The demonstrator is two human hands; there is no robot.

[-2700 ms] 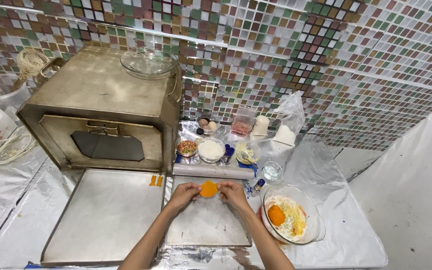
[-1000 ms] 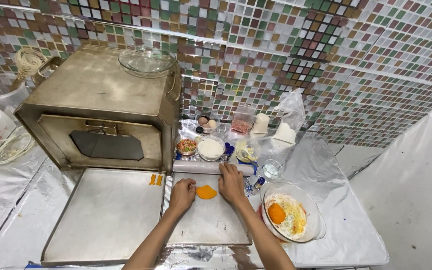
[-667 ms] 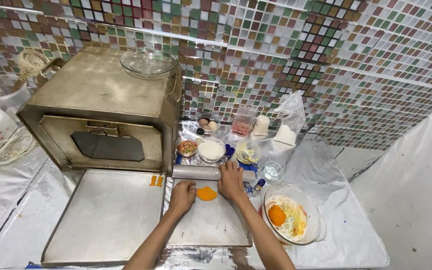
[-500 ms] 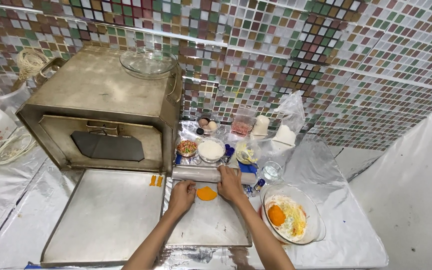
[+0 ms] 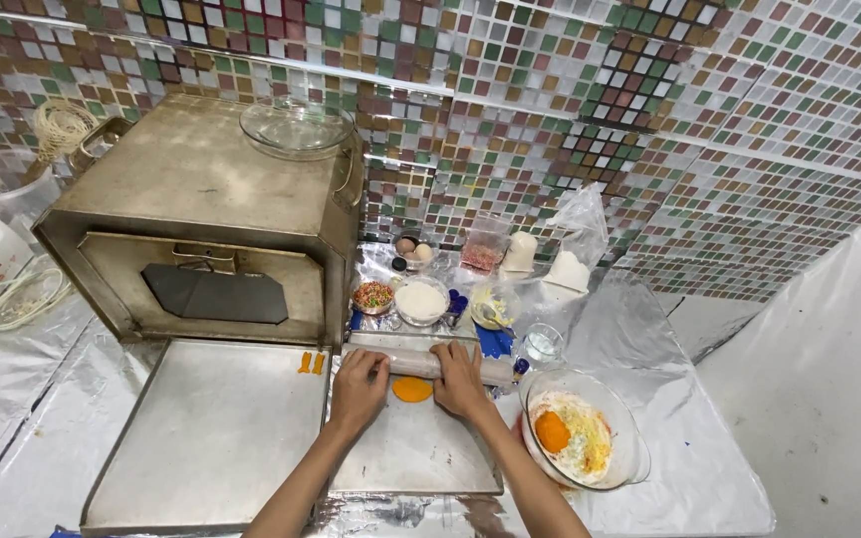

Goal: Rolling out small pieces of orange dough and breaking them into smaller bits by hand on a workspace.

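Observation:
A pale rolling pin (image 5: pixel 412 364) lies across the far edge of a small metal sheet (image 5: pixel 412 453). My left hand (image 5: pixel 359 387) grips its left part and my right hand (image 5: pixel 458 379) grips its right part. Just in front of the pin, between my hands, a flattened orange piece of dough (image 5: pixel 412 390) rests on the sheet. A glass bowl (image 5: pixel 582 428) to the right holds an orange dough ball and yellowish flour.
A metal box oven (image 5: pixel 201 224) stands at the left with a glass lid (image 5: pixel 296 127) on top. A large metal tray (image 5: pixel 206 428) carrying two small orange strips (image 5: pixel 311 363) lies before it. Small bowls, eggs, a glass and bags crowd the foil-covered counter behind the pin.
My hands left the orange dough and took hold of the rolling pin, drawing it from the back of the sheet toward the dough. The dough lies flatter than before.

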